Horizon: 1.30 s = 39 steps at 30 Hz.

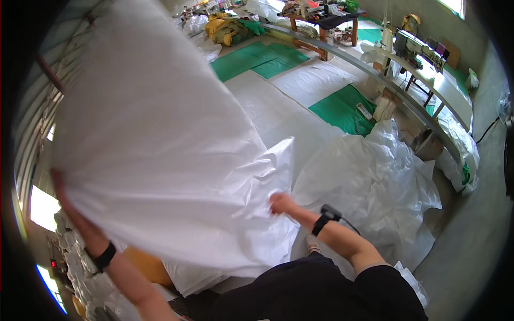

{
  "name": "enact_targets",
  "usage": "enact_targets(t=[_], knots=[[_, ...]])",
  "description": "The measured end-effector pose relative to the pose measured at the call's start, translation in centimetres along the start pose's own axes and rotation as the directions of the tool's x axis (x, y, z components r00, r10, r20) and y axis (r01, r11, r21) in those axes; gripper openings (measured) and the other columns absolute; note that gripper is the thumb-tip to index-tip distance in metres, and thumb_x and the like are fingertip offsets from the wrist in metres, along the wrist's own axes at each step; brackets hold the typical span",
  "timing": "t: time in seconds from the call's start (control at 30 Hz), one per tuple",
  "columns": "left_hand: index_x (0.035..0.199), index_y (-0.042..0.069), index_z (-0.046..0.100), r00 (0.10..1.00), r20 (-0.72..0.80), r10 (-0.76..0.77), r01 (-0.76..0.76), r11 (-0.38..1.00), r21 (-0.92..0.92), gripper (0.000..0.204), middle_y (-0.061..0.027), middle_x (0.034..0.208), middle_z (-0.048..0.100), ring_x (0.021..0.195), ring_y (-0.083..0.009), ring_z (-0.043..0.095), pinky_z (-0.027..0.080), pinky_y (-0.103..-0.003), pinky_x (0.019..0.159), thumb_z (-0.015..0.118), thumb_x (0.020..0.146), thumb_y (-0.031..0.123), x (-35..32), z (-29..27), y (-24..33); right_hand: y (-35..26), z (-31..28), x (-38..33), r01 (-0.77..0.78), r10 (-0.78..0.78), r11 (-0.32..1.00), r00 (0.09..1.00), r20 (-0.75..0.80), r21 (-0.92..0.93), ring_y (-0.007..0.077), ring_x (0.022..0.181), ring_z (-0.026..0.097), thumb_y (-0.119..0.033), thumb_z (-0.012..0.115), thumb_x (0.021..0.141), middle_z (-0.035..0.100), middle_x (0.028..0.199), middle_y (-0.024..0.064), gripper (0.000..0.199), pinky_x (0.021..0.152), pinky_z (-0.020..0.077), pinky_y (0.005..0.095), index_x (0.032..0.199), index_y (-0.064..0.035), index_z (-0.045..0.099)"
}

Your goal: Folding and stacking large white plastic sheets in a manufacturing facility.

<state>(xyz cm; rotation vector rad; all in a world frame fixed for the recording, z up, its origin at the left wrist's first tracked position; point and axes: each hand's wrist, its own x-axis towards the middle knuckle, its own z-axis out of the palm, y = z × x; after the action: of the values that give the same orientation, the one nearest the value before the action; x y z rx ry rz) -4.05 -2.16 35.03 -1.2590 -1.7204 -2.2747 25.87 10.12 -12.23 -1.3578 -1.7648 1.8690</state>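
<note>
A large white plastic sheet (155,123), perhaps woven, hangs raised in front of me and fills the left half of the view. At its left edge, my left hand (59,182) has hold of it; the fingers are mostly hidden and blurred. My right hand (281,204) is closed on the crumpled lower right part of the same sheet, slightly smeared by motion. Around that hand the material is creased and bunched, while the upper part hangs smoother. Both wrists carry black bands.
A heap of crumpled white sheeting (369,182) lies on the floor to my right. Beyond are flat green sheets (345,109), a curved metal rail (375,69), a sewing machine (423,48) on its table and a cluttered wooden table (324,24). White bundles (80,257) are stacked at lower left.
</note>
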Motion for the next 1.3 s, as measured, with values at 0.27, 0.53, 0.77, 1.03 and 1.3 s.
enact_targets(t=[0.27,0.53,0.77,1.03,1.3], knots=[[0.132,0.0,0.044,0.974,-0.141,-0.178,0.173,0.984,-0.046,0.055,-0.0106,0.129,0.05,0.115,-0.0212,0.05,0.037,-0.03,0.099,0.044,0.095,0.04,4.2,-14.5,7.1,-4.1,-15.3,6.9,0.156,0.198,0.936,0.507,-0.839,0.315,0.0319,0.104,0.057,-0.058,0.068,0.072,0.057,0.111,0.024,0.086,0.088,0.0442,0.0403,0.124,0.0069,0.046],[0.129,-0.001,0.046,0.927,-0.225,-0.301,0.312,0.95,0.014,0.056,-0.0119,0.123,0.055,0.11,-0.0234,0.053,0.043,-0.032,0.094,0.054,0.091,0.04,4.5,-30.7,2.7,-5.2,-13.6,10.5,-0.138,0.008,0.92,0.943,-0.333,-0.368,0.0319,0.054,0.062,-0.042,0.062,0.08,0.064,0.074,0.0211,0.051,0.045,0.0506,0.0398,0.079,0.0087,0.064],[0.128,-0.003,0.045,0.954,-0.295,-0.047,0.157,0.919,0.362,0.047,-0.0141,0.122,0.054,0.111,-0.022,0.052,0.043,-0.033,0.093,0.045,0.097,0.032,2.3,-49.4,-3.2,-16.2,-20.4,7.5,0.183,-0.755,0.639,0.338,-0.562,-0.747,0.0365,0.081,0.06,-0.025,0.054,0.086,0.064,0.086,0.0162,0.024,0.07,0.0474,0.0437,0.077,-0.0055,0.064],[0.123,0.005,0.053,0.99,-0.136,0.045,0.107,0.402,0.909,0.058,-0.0183,0.123,0.054,0.112,-0.0305,0.055,0.044,-0.041,0.094,0.065,0.076,0.036,-19.3,-41.6,-16.8,-17.7,-22.8,-2.9,0.441,-0.562,0.827,0.662,-0.497,-0.347,0.0107,0.065,0.05,-0.025,0.055,0.088,0.055,0.066,0.0012,0.028,0.06,0.0418,0.0286,0.083,0.0012,0.063],[0.09,0.005,0.069,0.291,-0.378,-0.879,0.102,-0.364,0.926,0.031,-0.0194,0.096,0.066,0.091,-0.0347,0.064,0.052,-0.042,0.075,0.061,0.072,0.029,-31.7,-47.0,-22.3,-22.4,-10.1,-13.9,0.478,-0.559,0.807,0.808,-0.187,-0.347,0.0043,0.072,0.048,-0.013,0.059,0.089,0.058,0.073,-0.0018,0.017,0.062,0.0402,0.0218,0.088,0.003,0.064]])
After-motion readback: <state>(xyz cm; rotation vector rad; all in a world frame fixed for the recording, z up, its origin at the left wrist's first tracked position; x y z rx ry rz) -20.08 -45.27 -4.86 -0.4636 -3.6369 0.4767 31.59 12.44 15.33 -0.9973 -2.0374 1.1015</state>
